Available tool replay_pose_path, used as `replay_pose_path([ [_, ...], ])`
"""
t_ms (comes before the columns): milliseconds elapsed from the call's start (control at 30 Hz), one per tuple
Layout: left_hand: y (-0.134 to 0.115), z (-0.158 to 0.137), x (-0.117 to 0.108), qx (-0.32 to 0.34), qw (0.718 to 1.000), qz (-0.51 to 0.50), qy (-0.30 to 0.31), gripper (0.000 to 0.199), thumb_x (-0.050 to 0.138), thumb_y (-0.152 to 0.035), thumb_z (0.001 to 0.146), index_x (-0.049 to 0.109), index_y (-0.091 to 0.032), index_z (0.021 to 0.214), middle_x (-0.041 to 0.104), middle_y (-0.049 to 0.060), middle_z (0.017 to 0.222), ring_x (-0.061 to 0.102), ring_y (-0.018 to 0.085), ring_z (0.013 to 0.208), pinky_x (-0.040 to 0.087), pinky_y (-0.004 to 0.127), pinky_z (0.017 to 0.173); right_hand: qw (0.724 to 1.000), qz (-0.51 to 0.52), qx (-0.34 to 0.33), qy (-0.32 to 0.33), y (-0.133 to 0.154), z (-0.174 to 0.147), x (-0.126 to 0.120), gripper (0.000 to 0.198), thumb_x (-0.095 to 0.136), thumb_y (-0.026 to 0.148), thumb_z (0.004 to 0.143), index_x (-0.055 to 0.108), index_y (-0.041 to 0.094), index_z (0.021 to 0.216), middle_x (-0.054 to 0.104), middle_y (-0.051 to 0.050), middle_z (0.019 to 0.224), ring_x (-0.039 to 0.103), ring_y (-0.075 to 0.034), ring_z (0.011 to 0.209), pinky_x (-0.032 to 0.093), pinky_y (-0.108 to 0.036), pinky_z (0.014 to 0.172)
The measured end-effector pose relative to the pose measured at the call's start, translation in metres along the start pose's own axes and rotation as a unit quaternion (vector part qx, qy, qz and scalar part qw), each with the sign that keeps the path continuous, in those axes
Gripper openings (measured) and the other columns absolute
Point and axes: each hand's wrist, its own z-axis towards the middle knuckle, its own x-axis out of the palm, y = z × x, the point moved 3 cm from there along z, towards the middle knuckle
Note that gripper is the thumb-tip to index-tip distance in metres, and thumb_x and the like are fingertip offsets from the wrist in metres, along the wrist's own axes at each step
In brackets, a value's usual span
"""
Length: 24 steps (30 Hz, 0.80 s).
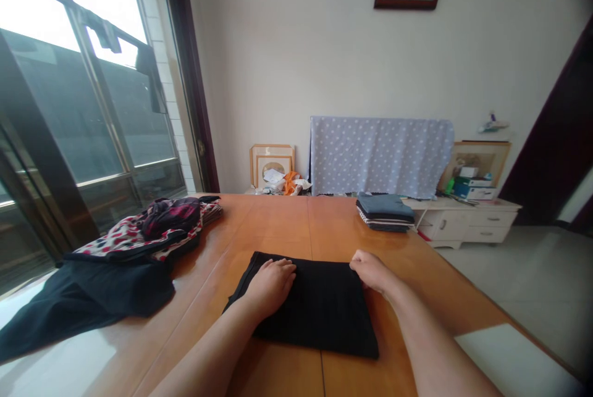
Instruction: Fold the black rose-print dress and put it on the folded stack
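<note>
While the left hand (271, 283) lies flat and open on the black cloth (308, 304) mid-table, and the right hand (370, 273) pinches its 2 o'clock corner, I'd keep edges lined up tight.

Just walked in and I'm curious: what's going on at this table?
A person is pressing both hands on a folded black cloth on a wooden table. The left hand lies flat on it; the right hand rests at its far right corner. A neat stack of folded clothes sits beyond, and a loose pile of clothes lies to the left.
</note>
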Motion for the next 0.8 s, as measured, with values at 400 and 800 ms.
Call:
replay_pose_path([
  [400,0.020,-0.002,0.007,-0.044,0.998,0.050,0.011,0.063,0.022,-0.067,0.097,0.048,-0.036,0.145,0.044,0.004,0.155,0.031,0.030,0.147,0.015,0.063,0.117,0.974,-0.194,-0.069,-0.098,0.010,-0.008,-0.015,0.010,0.054,0.022,0.077,0.053,0.022,0.067,0.059,0.001,0.061,0.055,-0.015,0.059,0.031,-0.025,0.053],
  [800,0.023,0.000,0.014,-0.040,0.997,0.063,0.008,0.069,0.022,-0.072,0.095,0.045,-0.034,0.148,0.040,0.004,0.157,0.029,0.031,0.148,0.015,0.064,0.117,0.912,-0.251,-0.295,0.135,0.086,-0.080,0.068,0.073,0.030,0.060,0.098,0.033,0.015,0.155,0.027,-0.012,0.162,0.020,-0.026,0.151,0.014,-0.044,0.122],
])
